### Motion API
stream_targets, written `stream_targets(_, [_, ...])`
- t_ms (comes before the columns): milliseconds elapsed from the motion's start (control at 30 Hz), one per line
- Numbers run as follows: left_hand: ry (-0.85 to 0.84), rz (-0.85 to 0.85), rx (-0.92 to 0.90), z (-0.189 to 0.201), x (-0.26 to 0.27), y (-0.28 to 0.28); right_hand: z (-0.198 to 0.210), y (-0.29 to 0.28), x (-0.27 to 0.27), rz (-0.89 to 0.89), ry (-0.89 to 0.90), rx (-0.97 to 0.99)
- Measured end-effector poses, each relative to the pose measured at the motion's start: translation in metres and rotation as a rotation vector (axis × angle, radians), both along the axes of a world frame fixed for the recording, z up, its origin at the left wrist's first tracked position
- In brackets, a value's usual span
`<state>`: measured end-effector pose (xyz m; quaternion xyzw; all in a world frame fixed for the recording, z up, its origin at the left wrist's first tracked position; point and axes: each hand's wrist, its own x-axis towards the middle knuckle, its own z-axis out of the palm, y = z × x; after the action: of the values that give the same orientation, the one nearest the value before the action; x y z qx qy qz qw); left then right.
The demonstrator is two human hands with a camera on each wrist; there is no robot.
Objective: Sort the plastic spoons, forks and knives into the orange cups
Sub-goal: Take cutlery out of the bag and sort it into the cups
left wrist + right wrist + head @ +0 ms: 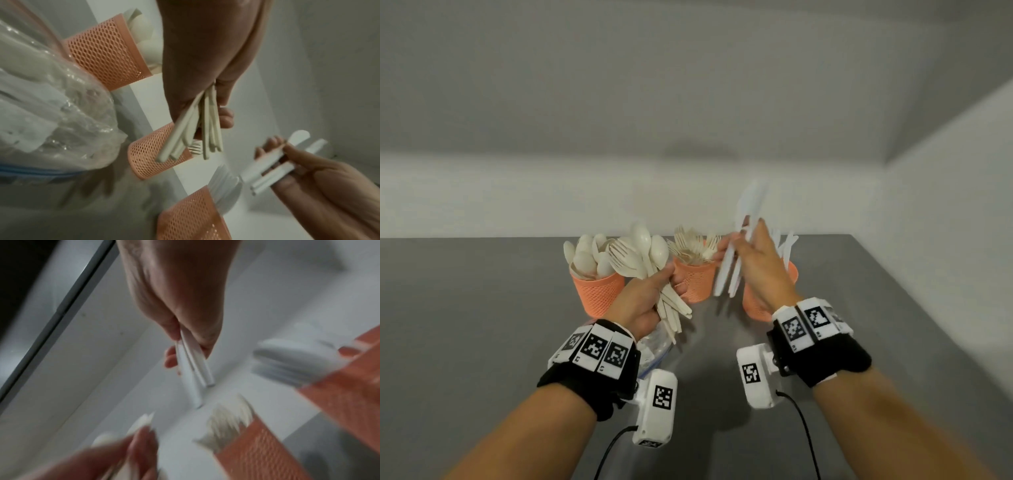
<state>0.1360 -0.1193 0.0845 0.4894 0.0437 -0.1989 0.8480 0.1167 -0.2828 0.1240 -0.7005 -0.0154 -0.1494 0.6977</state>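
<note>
A grey worktop (482, 308) stands against a plain white wall, and three orange mesh cups stand on it in a row, beyond the fingers of both hands. The left hand (643, 301) holds a mixed bunch of cream spoons and forks (650, 260) by the handles, with its fingers curled tight around them; the heads fan out above the fist. Just behind these fingers is the left cup (597, 291), full of spoons, and beside it the middle cup (695, 281), full of forks. The right hand (760, 267) pinches a few white knives (736, 260) between thumb and fingers, blades pointing up. The right cup (755, 305), with knives in it, is partly hidden behind this hand. Under the left wrist lies a clear plastic bag (51, 105) with more white cutlery inside.
</note>
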Motion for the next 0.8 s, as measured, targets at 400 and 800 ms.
stream_targets(400, [-0.057,-0.163,0.000,-0.002,-0.001,-0.008,-0.045,-0.086,0.041,-0.320,0.126,-0.160])
stream_targets(800, [-0.161,-0.105,0.103,-0.008,0.001,-0.008,-0.013,0.004,0.014,0.063,-0.213,-0.434])
